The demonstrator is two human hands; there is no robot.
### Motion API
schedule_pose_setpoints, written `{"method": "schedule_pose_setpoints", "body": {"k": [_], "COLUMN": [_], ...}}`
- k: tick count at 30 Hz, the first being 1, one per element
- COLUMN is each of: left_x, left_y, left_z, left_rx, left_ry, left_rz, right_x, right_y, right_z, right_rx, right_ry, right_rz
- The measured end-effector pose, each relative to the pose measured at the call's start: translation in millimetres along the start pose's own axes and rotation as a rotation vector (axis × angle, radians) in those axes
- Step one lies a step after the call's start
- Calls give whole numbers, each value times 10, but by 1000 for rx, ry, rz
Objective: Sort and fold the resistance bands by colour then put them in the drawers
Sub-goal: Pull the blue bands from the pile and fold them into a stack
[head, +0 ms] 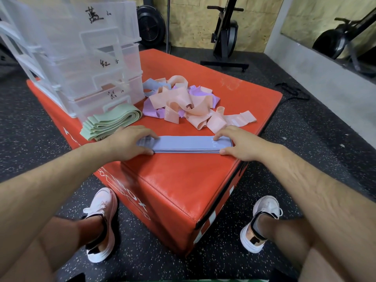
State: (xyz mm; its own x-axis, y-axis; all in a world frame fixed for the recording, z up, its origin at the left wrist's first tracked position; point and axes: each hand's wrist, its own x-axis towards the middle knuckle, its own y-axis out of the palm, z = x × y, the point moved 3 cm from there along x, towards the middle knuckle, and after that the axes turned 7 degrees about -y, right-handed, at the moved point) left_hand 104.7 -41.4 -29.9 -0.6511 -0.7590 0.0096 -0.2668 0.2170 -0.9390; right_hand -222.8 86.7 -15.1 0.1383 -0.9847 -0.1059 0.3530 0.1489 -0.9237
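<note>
Head view: the blue bands [187, 144] lie in a flat, squared stack on the red padded box [183, 176], near its front edge. The left hand [130, 142] presses one end with flat fingers and the right hand [238, 143] presses the other, each with its thumb against the near edge; neither grips. The step looks like tidying the blue stack. A folded green stack [109, 121] sits at 10 o'clock from it, the unsorted pile [187, 102] at 12, and the drawers [85, 58] at 11. Next probably comes folding the stack and then carrying it to a drawer.
</note>
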Motion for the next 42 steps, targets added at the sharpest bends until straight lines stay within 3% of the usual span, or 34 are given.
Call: {"method": "schedule_pose_setpoints", "body": {"k": [9, 15, 23, 30, 37, 42], "left_x": [-11, 144, 641, 1067, 1363, 1511], "left_y": [-15, -101, -210, -334, -313, -193], "left_z": [-75, -227, -441, -187, -44, -111], "left_rx": [51, 52, -53, -57, -128, -135], "left_ry": [-33, 15, -178, -321, -446, -409], "left_rz": [41, -93, -282, -259, -218, -160], "right_x": [-58, 90, 784, 1466, 2165, 2637], "right_y": [-47, -139, -184, -228, -222, -340], "right_z": [58, 319, 766, 943, 1036, 932], "right_rx": [-97, -156, -116, -30, -3, 81], "right_ry": [-31, -83, -144, -35, -78, -54], "right_rz": [-43, -148, -309, -358, -374, -394]}}
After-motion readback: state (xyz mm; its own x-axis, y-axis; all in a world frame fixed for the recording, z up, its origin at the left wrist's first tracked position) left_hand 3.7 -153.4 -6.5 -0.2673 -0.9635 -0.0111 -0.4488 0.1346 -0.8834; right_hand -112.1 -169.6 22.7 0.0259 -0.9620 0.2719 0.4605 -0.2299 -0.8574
